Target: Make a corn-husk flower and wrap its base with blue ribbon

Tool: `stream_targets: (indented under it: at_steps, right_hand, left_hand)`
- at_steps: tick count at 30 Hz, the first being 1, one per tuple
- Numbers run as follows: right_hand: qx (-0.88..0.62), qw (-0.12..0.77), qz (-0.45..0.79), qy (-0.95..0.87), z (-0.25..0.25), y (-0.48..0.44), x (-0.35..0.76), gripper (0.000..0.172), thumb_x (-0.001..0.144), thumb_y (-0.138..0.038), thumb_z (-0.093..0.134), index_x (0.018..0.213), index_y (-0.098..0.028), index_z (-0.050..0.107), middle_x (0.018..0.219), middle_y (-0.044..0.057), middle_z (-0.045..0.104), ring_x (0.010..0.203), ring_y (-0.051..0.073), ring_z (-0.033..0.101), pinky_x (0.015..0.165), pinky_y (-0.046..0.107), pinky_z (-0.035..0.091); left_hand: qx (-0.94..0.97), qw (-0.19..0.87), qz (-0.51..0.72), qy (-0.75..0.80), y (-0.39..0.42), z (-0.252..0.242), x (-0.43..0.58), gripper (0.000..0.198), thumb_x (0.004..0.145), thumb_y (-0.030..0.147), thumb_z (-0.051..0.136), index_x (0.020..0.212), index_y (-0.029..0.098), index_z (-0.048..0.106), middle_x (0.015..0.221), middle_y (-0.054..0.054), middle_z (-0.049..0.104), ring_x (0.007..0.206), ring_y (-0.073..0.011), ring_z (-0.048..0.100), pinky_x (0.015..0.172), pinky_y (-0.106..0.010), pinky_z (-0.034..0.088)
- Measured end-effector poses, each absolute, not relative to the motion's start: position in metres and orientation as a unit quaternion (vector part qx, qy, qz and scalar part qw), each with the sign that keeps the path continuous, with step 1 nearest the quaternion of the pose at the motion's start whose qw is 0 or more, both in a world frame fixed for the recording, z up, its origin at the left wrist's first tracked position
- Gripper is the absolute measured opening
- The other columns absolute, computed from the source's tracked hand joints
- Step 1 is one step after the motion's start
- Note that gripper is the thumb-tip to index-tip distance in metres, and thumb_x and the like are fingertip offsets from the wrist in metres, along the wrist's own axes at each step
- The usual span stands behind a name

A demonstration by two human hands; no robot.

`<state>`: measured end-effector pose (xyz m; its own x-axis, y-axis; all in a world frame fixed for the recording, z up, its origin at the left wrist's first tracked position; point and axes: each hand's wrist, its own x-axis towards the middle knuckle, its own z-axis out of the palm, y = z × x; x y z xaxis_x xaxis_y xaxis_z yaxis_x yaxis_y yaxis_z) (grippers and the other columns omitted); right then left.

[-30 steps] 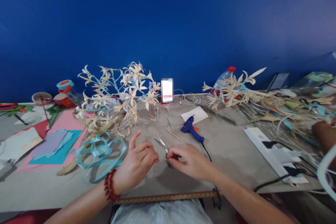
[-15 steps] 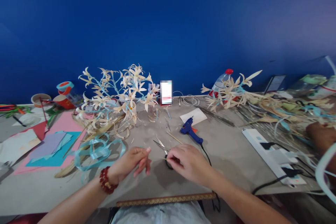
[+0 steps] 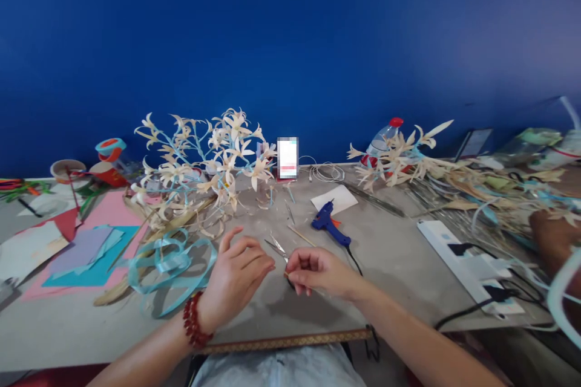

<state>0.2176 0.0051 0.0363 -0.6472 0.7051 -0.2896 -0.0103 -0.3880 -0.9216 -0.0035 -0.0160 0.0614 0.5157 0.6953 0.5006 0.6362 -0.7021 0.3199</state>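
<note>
My left hand [image 3: 236, 279], with a red bead bracelet at the wrist, is raised over the grey table [image 3: 399, 254] with fingers curled and thumb meeting fingertips near my right hand. My right hand [image 3: 318, 271] is closed in a pinch on a thin pale sliver, too small to name. Small scissors [image 3: 278, 248] lie on the table just behind both hands. A blue glue gun [image 3: 330, 225] lies behind my right hand. A coil of light blue ribbon [image 3: 170, 260] sits left of my left hand.
Pale straw flower sprays [image 3: 204, 163] stand at the back left, more [image 3: 399, 157] at the back right. A white power strip [image 3: 467, 260] with black cables lies right. Coloured paper sheets [image 3: 86, 248] lie left. Another person's arm [image 3: 551, 236] shows at the right edge.
My left hand swung left and back to meet my right hand. My right hand lifted off the table and turned, fingers curled into a pinch.
</note>
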Motion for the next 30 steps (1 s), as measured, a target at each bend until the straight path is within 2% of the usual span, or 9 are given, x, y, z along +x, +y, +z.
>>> stream_targets:
  at_steps: [3, 6, 10, 12, 15, 19, 22, 24, 30]
  right_hand:
    - [-0.346, 0.239, 0.769, -0.481, 0.039, 0.005, 0.220, 0.038, 0.068, -0.044, 0.083, 0.080, -0.015, 0.062, 0.061, -0.004, 0.063, 0.054, 0.009, 0.057, 0.052, 0.021, 0.040]
    - [-0.358, 0.261, 0.758, -0.479, 0.038, 0.005, 0.220, 0.037, 0.068, -0.044, 0.083, 0.079, -0.015, 0.063, 0.061, -0.004, 0.063, 0.053, 0.008, 0.055, 0.051, 0.021, 0.039]
    - [-0.374, 0.309, 0.732, -0.478, 0.033, 0.002, 0.214, 0.036, 0.069, -0.045, 0.081, 0.079, -0.017, 0.061, 0.060, -0.003, 0.062, 0.052, 0.009, 0.054, 0.051, 0.021, 0.039]
    - [-0.373, 0.335, 0.719, -0.481, 0.029, 0.000, 0.211, 0.034, 0.070, -0.044, 0.080, 0.079, -0.017, 0.060, 0.061, -0.003, 0.061, 0.054, 0.010, 0.055, 0.052, 0.022, 0.040]
    - [-0.377, 0.363, 0.682, -0.510, 0.025, -0.004, 0.207, 0.027, 0.076, -0.040, 0.074, 0.080, -0.018, 0.059, 0.063, -0.003, 0.061, 0.055, 0.010, 0.055, 0.054, 0.023, 0.042]
    - [-0.407, 0.376, 0.495, -0.669, 0.031, -0.009, 0.203, 0.006, 0.085, -0.026, 0.061, 0.085, -0.019, 0.062, 0.071, 0.000, 0.064, 0.063, 0.014, 0.058, 0.058, 0.024, 0.043]
    - [-0.393, 0.360, 0.282, -0.798, 0.039, -0.012, 0.201, 0.010, 0.089, -0.017, 0.054, 0.089, -0.021, 0.064, 0.077, 0.003, 0.067, 0.071, 0.017, 0.059, 0.066, 0.028, 0.043]
    - [-0.367, 0.350, 0.186, -0.842, 0.041, -0.014, 0.200, 0.014, 0.090, -0.014, 0.051, 0.090, -0.021, 0.063, 0.080, 0.005, 0.068, 0.074, 0.018, 0.059, 0.069, 0.030, 0.044]
    - [-0.316, 0.330, 0.100, -0.884, 0.038, -0.017, 0.201, 0.015, 0.091, -0.013, 0.051, 0.095, -0.021, 0.063, 0.086, 0.007, 0.069, 0.079, 0.021, 0.061, 0.072, 0.032, 0.047]
  left_hand:
    - [0.865, 0.072, 0.330, 0.373, -0.013, 0.056, -0.008, 0.018, 0.089, 0.012, 0.060, 0.100, 0.024, 0.068, 0.082, 0.000, 0.074, 0.085, -0.0185, 0.061, 0.102, -0.045, 0.037]
    - [0.843, 0.129, 0.361, 0.377, -0.015, 0.048, -0.009, 0.018, 0.091, 0.012, 0.057, 0.104, 0.022, 0.065, 0.086, -0.004, 0.072, 0.089, -0.0201, 0.061, 0.087, -0.038, 0.047]
    - [0.758, 0.273, 0.408, 0.430, -0.022, 0.037, -0.003, 0.012, 0.095, 0.015, 0.049, 0.094, 0.020, 0.060, 0.087, -0.006, 0.066, 0.085, -0.0184, 0.063, 0.076, -0.031, 0.050]
    - [0.695, 0.356, 0.437, 0.446, -0.025, 0.031, 0.001, 0.010, 0.096, 0.019, 0.046, 0.096, 0.020, 0.057, 0.089, -0.006, 0.066, 0.084, -0.0176, 0.064, 0.076, -0.031, 0.052]
    - [0.619, 0.453, 0.461, 0.447, -0.028, 0.025, 0.005, 0.014, 0.098, 0.024, 0.043, 0.098, 0.019, 0.056, 0.086, -0.005, 0.066, 0.072, -0.0155, 0.064, 0.066, -0.028, 0.052]
    - [0.591, 0.478, 0.459, 0.460, -0.030, 0.028, 0.010, 0.018, 0.097, 0.028, 0.047, 0.093, 0.017, 0.061, 0.075, -0.003, 0.065, 0.065, -0.0144, 0.063, 0.063, -0.026, 0.049]
    - [0.556, 0.521, 0.475, 0.441, -0.032, 0.031, 0.014, 0.016, 0.092, 0.031, 0.056, 0.091, 0.017, 0.062, 0.082, -0.004, 0.066, 0.070, -0.0150, 0.064, 0.067, -0.027, 0.050]
    - [0.529, 0.548, 0.479, 0.437, -0.032, 0.030, 0.017, 0.017, 0.088, 0.034, 0.063, 0.087, 0.017, 0.061, 0.077, -0.002, 0.064, 0.065, -0.0136, 0.062, 0.063, -0.026, 0.050]
    - [0.485, 0.584, 0.489, 0.430, -0.031, 0.028, 0.021, 0.022, 0.087, 0.038, 0.064, 0.082, 0.017, 0.058, 0.070, 0.003, 0.057, 0.056, -0.0103, 0.057, 0.056, -0.023, 0.046]
